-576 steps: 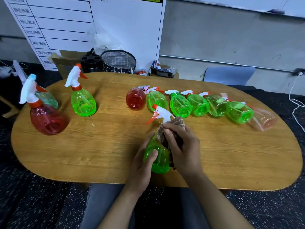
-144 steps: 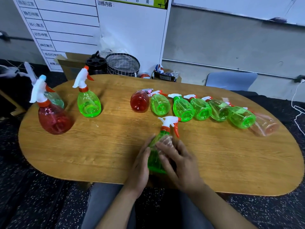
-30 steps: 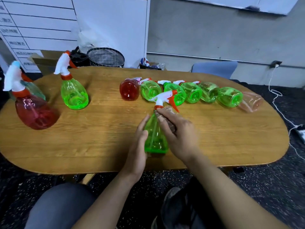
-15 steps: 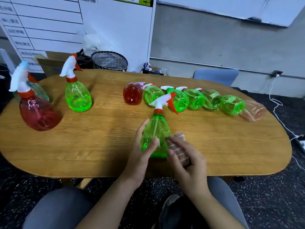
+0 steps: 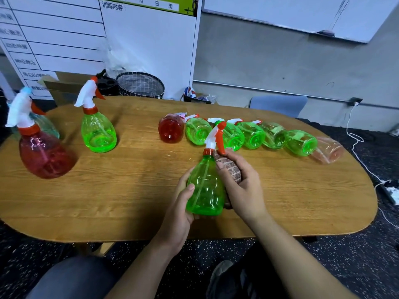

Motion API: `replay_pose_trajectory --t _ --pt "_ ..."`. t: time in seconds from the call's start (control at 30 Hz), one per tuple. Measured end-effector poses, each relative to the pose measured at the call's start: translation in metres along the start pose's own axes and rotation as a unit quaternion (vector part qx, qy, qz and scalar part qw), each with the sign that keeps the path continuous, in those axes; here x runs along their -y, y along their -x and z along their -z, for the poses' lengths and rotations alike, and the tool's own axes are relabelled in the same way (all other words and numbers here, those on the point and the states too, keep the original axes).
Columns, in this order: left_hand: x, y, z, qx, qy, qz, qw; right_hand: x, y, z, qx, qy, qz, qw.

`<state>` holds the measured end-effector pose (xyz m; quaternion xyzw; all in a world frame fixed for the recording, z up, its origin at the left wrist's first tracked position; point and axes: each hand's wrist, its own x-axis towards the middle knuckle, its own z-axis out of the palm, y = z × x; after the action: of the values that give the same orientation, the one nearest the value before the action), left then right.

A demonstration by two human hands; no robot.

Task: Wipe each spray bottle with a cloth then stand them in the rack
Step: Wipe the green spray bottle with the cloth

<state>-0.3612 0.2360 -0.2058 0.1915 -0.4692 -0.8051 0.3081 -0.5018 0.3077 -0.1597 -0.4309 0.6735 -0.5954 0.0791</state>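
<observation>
1. Head view: oval wooden table (image 5: 129, 190) on a dark speckled floor, grey wall behind, white chart board leaning at the back left, blue chair (image 5: 278, 105) past the table's far edge.
2. Near the table's front edge, at centre: green spray bottle (image 5: 205, 186) upright, white nozzle with orange trigger and collar on top.
3. Left hand (image 5: 181, 210) wrapped around that bottle's lower left side, thumb pressed on the front, fingers closed on the body.
4. Right hand (image 5: 244, 186) against the bottle's right side, fingers curled shut on a brown patterned cloth (image 5: 231, 169), cloth touching the bottle's shoulder just below the collar.
5. Behind the held bottle, across the table's middle: row of bottles lying on their sides, bases toward the camera. Red bottle (image 5: 170, 130) at the left end, five green ones to its right, pale pink bottle (image 5: 330, 152) at the right end.
6. Toward the table's left end: second green bottle (image 5: 98, 132) standing upright, well apart from the row.
7. At the table's far left edge: red standing bottle (image 5: 43, 154), with a pale blue-green bottle (image 5: 46, 126) just behind it, partly hidden.
8. Beyond the table's back edge, on the floor: cardboard box (image 5: 62, 87), round mesh basket (image 5: 140, 85), small black container beside it.
9. No rack told apart with certainty anywhere around the table.
10. Below the table's front edge: knees in dark trousers.
</observation>
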Motion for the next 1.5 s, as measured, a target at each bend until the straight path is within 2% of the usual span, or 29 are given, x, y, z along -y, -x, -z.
replay_pose_trajectory --t 0.27,0.47,0.6,0.67,0.73,0.77,0.83,0.93,1.03,1.1,1.2,1.3,1.37,1.43,1.5 --pt "0.006 -0.002 0.003 0.006 -0.055 -0.014 0.998 0.002 0.003 0.001 0.02 0.141 0.063 0.988" --pt "0.01 -0.004 0.004 0.026 -0.119 -0.044 0.992 0.001 0.009 -0.002 0.05 0.3 0.072 0.95" --pt "0.007 -0.002 0.005 0.028 -0.101 -0.038 0.994 -0.004 0.04 0.002 0.098 0.264 0.188 0.941" --pt "0.004 -0.002 0.003 0.018 -0.104 -0.036 0.994 -0.012 0.053 0.01 0.146 0.268 0.276 0.911" --pt "0.002 -0.002 0.002 0.016 -0.113 -0.038 0.993 -0.016 0.06 0.017 0.179 0.279 0.327 0.885" --pt "0.002 -0.002 0.002 0.017 -0.118 -0.041 0.992 -0.015 0.059 0.02 0.179 0.278 0.328 0.885" --pt "0.002 -0.001 0.001 0.031 -0.123 -0.04 0.991 -0.01 0.051 0.023 0.132 0.262 0.283 0.913" --pt "0.004 -0.001 0.001 0.046 -0.119 -0.04 0.991 -0.001 0.025 0.017 0.032 0.23 0.153 0.961" --pt "0.006 -0.001 0.003 0.039 -0.132 -0.048 0.989 -0.001 0.012 -0.001 0.011 0.242 0.083 0.967" --pt "0.007 -0.002 0.006 0.035 -0.111 -0.043 0.992 -0.003 0.02 -0.008 0.025 0.259 0.1 0.961" --pt "0.005 -0.002 0.008 0.025 -0.092 -0.034 0.995 -0.01 0.043 -0.004 0.086 0.242 0.177 0.95" --pt "0.001 -0.002 0.004 0.017 -0.104 -0.042 0.994 -0.015 0.062 0.008 0.152 0.271 0.281 0.908" --pt "0.002 -0.003 0.004 0.005 -0.118 -0.052 0.992 -0.012 0.066 0.014 0.161 0.286 0.321 0.888" --pt "0.002 -0.002 0.004 0.012 -0.128 -0.051 0.99 -0.005 0.058 0.017 0.129 0.275 0.289 0.908" --pt "0.004 -0.001 0.004 0.033 -0.133 -0.044 0.99 0.002 0.039 0.015 0.074 0.257 0.207 0.941"
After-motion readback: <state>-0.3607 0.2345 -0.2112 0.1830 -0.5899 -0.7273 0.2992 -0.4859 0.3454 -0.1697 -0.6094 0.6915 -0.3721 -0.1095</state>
